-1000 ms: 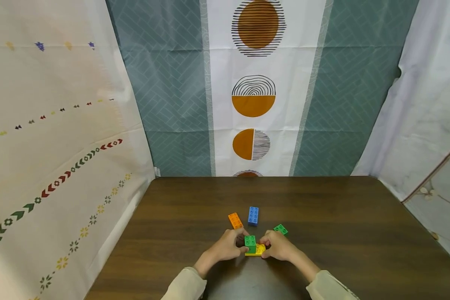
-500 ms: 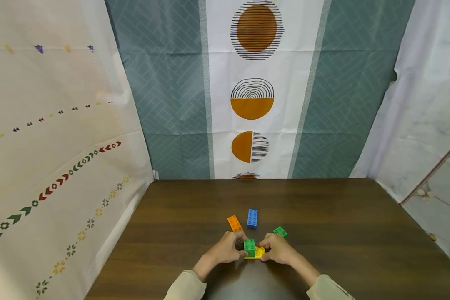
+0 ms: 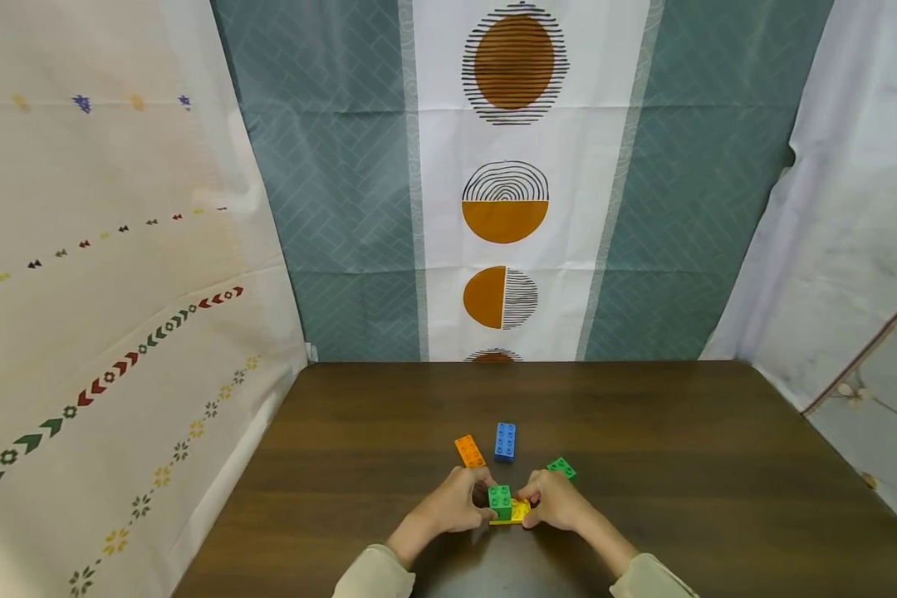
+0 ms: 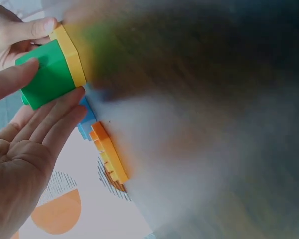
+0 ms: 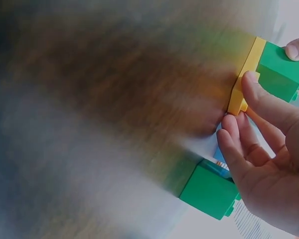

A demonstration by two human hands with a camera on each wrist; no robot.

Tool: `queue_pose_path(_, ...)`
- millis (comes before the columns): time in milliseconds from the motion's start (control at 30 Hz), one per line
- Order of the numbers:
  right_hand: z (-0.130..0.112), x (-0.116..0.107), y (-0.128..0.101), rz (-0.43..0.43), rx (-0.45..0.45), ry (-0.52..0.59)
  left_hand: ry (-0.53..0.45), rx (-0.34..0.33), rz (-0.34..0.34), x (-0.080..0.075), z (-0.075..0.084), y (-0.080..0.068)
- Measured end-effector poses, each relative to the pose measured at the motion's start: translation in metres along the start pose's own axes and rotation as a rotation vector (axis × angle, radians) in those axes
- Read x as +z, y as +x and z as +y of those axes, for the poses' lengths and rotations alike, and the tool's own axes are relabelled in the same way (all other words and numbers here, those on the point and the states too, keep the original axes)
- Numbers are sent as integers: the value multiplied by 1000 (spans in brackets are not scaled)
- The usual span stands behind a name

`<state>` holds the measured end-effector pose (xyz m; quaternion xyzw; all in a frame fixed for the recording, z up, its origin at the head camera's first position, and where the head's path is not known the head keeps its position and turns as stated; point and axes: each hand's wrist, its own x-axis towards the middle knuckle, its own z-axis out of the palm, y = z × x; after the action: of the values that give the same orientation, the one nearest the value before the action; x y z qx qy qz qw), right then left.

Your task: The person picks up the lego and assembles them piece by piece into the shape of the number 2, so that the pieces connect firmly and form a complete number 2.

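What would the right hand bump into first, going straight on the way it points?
Probably the yellow brick, which the right hand seems to pinch; beyond it comes the green brick mounted on top.

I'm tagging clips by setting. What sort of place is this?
Probably an indoor play or recording corner: a geometric-print cloth hangs behind a dark wood-grain table, and a green toy brick sits on a flat yellow toy brick near its front.
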<state>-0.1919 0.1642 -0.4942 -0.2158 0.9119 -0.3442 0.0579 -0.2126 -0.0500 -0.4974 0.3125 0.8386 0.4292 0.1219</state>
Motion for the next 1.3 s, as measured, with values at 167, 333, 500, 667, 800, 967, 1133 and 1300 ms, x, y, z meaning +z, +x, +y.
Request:
queue_pose_path(167, -2, 3, -1, 33, 5, 15, 63, -9, -5, -3, 2, 0)
queue_pose_path(333, -6, 4, -3, 47, 29, 38, 40, -26, -24, -4, 2, -1)
queue_pose_path(500, -5, 2, -2, 43, 62, 45, 56, -36, -22, -3, 2, 1)
queue_pose_path(667, -3, 1, -2, 28, 71, 38, 63, -46, -10, -2, 3, 2)
queue_pose_path(800, -3, 0, -3, 11, 63, 21, 41, -53, -7, -1, 3, 2)
queue_pose_path(967, -2, 0, -4, 5, 54, -3, 59, -58, -17, 0, 1, 1)
queue_pose_path(1133, 1, 2, -4, 4, 48, -1, 74, -61, -18, 0, 0, 0)
queue_pose_path(1300, 2, 1, -3, 9, 31, 5, 74, -53, -18, -2, 1, 0)
